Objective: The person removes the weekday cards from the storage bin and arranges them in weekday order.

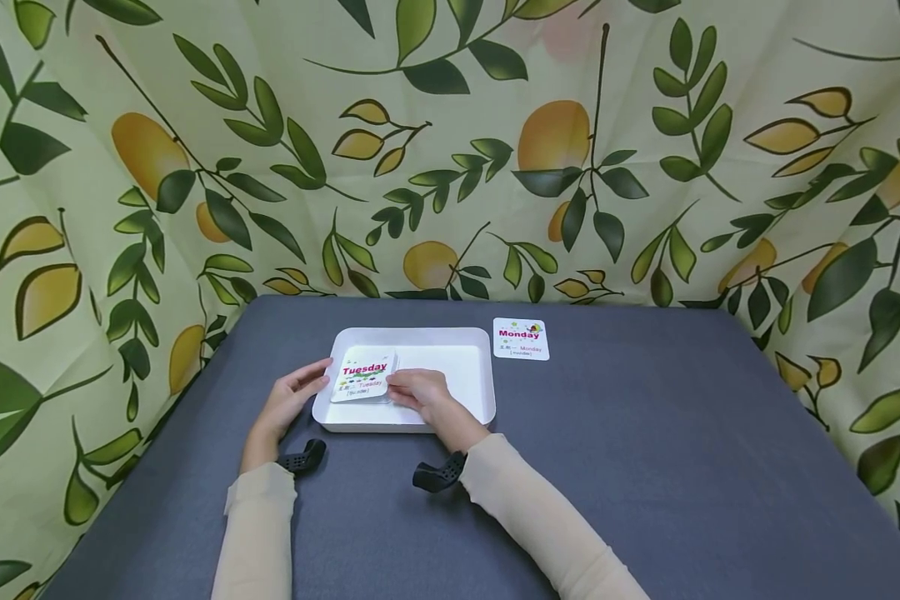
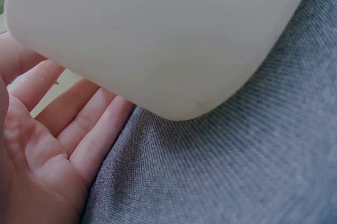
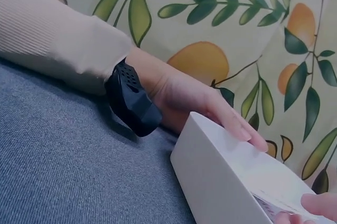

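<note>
Both arms come in low from the bottom, sleeves down to the wrists, a black band on each. Left hand [image 1: 288, 400] is open, palm facing inward, fingers straight and relaxed. Right hand [image 1: 420, 390] lies palm down, fingers bent, fingertips [image 3: 316, 205] pinching.

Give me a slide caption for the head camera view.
Both hands hold Tuesday card stack over white tray; Monday card lies beside it.

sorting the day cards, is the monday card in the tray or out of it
Out. The Monday card lies flat on the grey table, beside the white tray's far right corner, apart from it. Only the Tuesday card is over the tray.
</note>
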### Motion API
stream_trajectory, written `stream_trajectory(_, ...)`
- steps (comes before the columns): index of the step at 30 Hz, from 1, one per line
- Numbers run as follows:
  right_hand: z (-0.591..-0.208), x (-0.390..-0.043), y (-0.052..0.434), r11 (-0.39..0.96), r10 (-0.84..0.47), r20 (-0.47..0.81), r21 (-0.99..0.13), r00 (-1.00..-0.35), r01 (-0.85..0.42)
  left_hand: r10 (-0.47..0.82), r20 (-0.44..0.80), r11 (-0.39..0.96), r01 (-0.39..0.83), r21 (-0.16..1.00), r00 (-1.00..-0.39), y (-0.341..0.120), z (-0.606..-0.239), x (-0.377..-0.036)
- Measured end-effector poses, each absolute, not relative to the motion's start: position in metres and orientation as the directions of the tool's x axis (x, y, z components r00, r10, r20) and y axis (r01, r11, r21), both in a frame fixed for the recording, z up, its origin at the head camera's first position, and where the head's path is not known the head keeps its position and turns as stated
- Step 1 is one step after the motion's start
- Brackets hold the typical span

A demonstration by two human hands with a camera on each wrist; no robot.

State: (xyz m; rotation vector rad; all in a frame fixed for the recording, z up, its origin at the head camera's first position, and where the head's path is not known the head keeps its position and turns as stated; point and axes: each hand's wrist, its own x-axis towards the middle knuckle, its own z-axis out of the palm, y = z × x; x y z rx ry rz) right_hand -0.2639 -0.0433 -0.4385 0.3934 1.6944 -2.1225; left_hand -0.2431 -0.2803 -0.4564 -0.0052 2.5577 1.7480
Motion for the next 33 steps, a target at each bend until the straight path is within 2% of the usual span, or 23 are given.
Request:
stream_trajectory(7, -0.4366, -0.2610, -0.0486, -0.040, -0.033, -0.412, -0.910, -0.911, 0.413, 0.026, -0.038, 0.361, -0.026, 0.932, -0.999, -0.2779, -0.4555, -0.2432)
stream_trajectory(24, -0.4362, -0.2612, -0.0482, -0.064, -0.016, -0.464, -0.883, -0.886, 0.464, 0.031, -0.049, 0.365, -0.034, 0.931, -0.998, -0.2798, -0.4538, -0.2432)
stream_trajectory(33, -0.4340, -0.2602, -0.0453, 0.046, -0.038, -0.431, -0.902, -0.902, 0.429, 0.030, -0.045, 0.368, -0.031, 0.929, -0.999, -0.2802, -0.4551, -0.2428)
